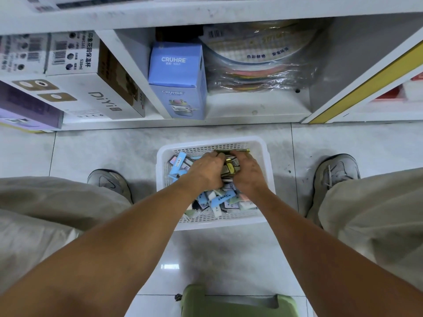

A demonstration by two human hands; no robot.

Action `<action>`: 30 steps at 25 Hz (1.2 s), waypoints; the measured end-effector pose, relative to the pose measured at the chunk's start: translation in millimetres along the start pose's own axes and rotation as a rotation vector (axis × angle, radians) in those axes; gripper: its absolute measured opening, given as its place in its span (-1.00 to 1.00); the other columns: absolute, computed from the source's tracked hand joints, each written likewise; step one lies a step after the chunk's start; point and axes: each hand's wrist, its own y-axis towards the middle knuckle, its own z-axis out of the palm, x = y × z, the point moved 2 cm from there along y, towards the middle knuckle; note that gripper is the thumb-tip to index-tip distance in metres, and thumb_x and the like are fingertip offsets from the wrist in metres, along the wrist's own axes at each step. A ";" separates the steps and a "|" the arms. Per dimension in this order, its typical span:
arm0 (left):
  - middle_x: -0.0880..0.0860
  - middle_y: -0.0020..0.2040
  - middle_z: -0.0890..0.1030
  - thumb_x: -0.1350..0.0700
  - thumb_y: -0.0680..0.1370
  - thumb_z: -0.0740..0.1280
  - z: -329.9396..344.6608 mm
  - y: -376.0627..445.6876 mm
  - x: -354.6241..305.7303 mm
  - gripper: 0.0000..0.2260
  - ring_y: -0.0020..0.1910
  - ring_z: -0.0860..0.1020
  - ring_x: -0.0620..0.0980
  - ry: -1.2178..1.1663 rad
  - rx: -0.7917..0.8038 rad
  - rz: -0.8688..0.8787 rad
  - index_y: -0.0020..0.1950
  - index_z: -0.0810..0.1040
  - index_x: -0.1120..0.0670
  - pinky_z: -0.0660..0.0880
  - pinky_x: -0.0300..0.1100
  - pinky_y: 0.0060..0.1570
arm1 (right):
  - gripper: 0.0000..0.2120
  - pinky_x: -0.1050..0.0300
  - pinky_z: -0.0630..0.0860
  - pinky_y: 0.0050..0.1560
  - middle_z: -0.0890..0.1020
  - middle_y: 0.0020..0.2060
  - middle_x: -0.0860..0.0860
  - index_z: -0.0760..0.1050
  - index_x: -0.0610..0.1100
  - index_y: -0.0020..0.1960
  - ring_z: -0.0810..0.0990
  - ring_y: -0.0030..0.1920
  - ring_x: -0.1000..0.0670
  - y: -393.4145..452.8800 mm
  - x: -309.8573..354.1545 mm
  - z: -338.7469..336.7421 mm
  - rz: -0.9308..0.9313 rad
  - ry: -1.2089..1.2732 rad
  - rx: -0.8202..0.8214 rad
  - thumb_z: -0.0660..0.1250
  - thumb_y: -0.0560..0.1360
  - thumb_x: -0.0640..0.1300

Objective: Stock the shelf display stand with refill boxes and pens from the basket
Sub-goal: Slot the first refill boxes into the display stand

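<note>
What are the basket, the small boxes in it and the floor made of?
Basket: white moulded plastic, judging by its perforated grid walls and rolled rim. Small boxes: printed card, probably, with flat faces and sharp edges. Floor: glossy grey marbled tile, likely ceramic, with grout lines and light reflections.

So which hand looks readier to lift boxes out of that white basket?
Probably the right hand: its fingers reach the yellowish boxes at the far wall of the basket. The left hand is curled over the same pile, so it is close.
</note>
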 end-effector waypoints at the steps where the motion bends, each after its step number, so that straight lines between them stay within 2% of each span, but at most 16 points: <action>1: 0.11 0.15 0.51 0.07 0.37 0.51 1.9 -0.9 -0.7 -0.47 0.13 0.51 0.11 0.006 0.006 -0.001 0.28 0.42 0.12 0.46 -0.09 -0.04 | -0.29 0.02 0.41 0.39 0.48 0.37 -0.08 0.34 -0.05 0.49 0.43 0.35 -0.11 -0.8 0.8 0.7 0.008 0.055 -0.003 0.21 0.41 -0.50; 4: 0.06 0.10 0.55 -0.03 0.34 0.53 5.4 -4.3 1.1 -0.44 0.06 0.55 0.09 0.042 -0.031 -0.030 0.26 0.45 0.07 0.52 -0.06 -0.04 | -0.27 0.02 0.56 0.22 0.54 0.30 -0.06 0.37 -0.06 0.45 0.50 0.32 -0.04 -3.4 -0.6 0.9 0.046 0.300 0.055 0.18 0.39 -0.57; 6: 0.01 -0.06 0.54 -0.01 0.35 0.52 8.4 -6.1 3.3 -0.53 -0.02 0.55 0.06 0.081 -0.070 -0.054 0.19 0.48 0.07 0.52 -0.07 -0.11 | -0.30 0.13 0.61 0.07 0.56 0.28 -0.06 0.41 -0.10 0.39 0.53 0.32 -0.02 -3.2 -3.3 -1.6 0.110 0.567 0.077 0.15 0.37 -0.62; 8: -0.02 -0.19 0.53 0.05 0.40 0.48 12.4 -7.8 3.1 -0.67 -0.12 0.56 0.04 0.126 -0.099 -0.070 0.10 0.49 0.05 0.44 -0.11 -0.21 | -0.42 0.17 0.62 0.01 0.59 0.22 -0.04 0.47 -0.11 0.31 0.61 0.21 -0.01 -1.1 -4.3 -7.8 0.153 0.723 0.019 0.17 0.42 -0.58; 10: -0.02 -0.21 0.54 0.03 0.42 0.45 13.5 -8.3 3.2 -0.74 -0.17 0.56 0.04 0.096 -0.094 -0.070 0.05 0.50 0.03 0.43 -0.13 -0.22 | -0.55 0.16 0.63 0.01 0.63 0.14 -0.04 0.52 -0.12 0.23 0.67 0.07 0.00 1.4 -5.4 -18.0 0.183 0.783 -0.093 0.24 0.47 -0.50; 12: -0.04 -0.27 0.49 -0.01 0.41 0.44 7.4 -11.5 5.6 -0.77 -0.22 0.53 0.03 -0.042 -0.057 -0.072 -0.02 0.49 0.03 0.44 -0.15 -0.23 | -0.62 0.13 0.63 -0.03 0.66 0.04 -0.07 0.56 -0.13 0.15 0.68 0.00 -0.06 -0.3 -8.2 -29.8 0.206 0.780 -0.207 0.30 0.44 -0.47; 15: 0.02 -0.22 0.60 0.08 0.37 0.49 -15.6 -20.7 12.4 -0.76 -0.25 0.58 0.02 -0.458 0.028 -0.084 -0.03 0.55 0.10 0.53 -0.20 -0.32 | -0.65 0.12 0.59 -0.15 0.66 -0.02 -0.10 0.58 -0.13 0.05 0.67 -0.03 -0.16 -7.1 -5.9 -50.0 0.182 0.690 -0.311 0.27 0.41 -0.49; 17: 0.08 -0.29 0.62 0.18 0.32 0.50 -35.1 -33.9 13.2 -0.75 -0.39 0.57 0.02 -0.727 0.072 -0.119 -0.04 0.58 0.16 0.48 -0.23 -0.46 | -0.69 0.12 0.57 -0.11 0.65 -0.03 -0.10 0.58 -0.12 0.04 0.65 -0.05 -0.12 -12.1 7.8 -62.1 0.119 0.697 -0.239 0.28 0.45 -0.45; 19: 0.17 -0.29 0.62 0.22 0.26 0.50 -55.3 -49.8 11.6 -0.68 -0.37 0.57 0.09 -0.912 0.105 -0.160 -0.02 0.57 0.23 0.51 -0.08 -0.36 | -0.76 0.06 0.58 -0.03 0.65 -0.04 -0.10 0.59 -0.13 0.13 0.65 -0.09 -0.06 -17.5 29.2 -73.7 0.081 0.745 -0.092 0.32 0.53 -0.35; 21: 0.26 -0.19 0.65 0.27 0.22 0.52 -76.8 -66.7 10.4 -0.57 -0.26 0.62 0.21 -1.079 0.156 -0.171 0.05 0.55 0.30 0.55 0.07 -0.20 | -0.82 0.07 0.60 -0.10 0.66 -0.07 -0.13 0.58 -0.15 0.15 0.66 -0.16 -0.07 -25.2 52.8 -89.4 0.061 0.831 0.036 0.31 0.59 -0.29; 23: 0.31 -0.13 0.65 0.32 0.25 0.52 -103.8 -87.4 9.8 -0.61 -0.23 0.64 0.22 -1.203 0.204 -0.127 0.04 0.56 0.28 0.57 0.02 -0.19 | -0.88 0.17 0.58 -0.24 0.66 -0.15 -0.14 0.59 -0.19 0.09 0.66 -0.25 -0.09 -37.9 77.6 -110.3 -0.005 0.912 0.109 0.33 0.59 -0.28; 26: 0.24 -0.24 0.58 0.35 0.36 0.47 -154.2 -128.0 4.3 -0.80 -0.37 0.57 0.09 -1.284 0.292 0.007 -0.06 0.55 0.26 0.55 -0.14 -0.32 | -0.93 0.22 0.55 -0.29 0.64 -0.24 -0.13 0.57 -0.24 0.03 0.63 -0.33 -0.04 -65.6 115.3 -146.4 -0.168 0.943 0.149 0.38 0.55 -0.30; 30: 0.20 -0.26 0.55 0.35 0.41 0.42 -221.0 -176.5 -9.3 -0.81 -0.42 0.53 0.04 -1.277 0.280 0.124 -0.01 0.50 0.26 0.52 -0.16 -0.36 | -0.94 0.25 0.51 -0.38 0.60 -0.35 -0.11 0.58 -0.27 -0.02 0.55 -0.42 0.00 -99.8 164.3 -198.4 -0.350 0.903 0.083 0.41 0.51 -0.34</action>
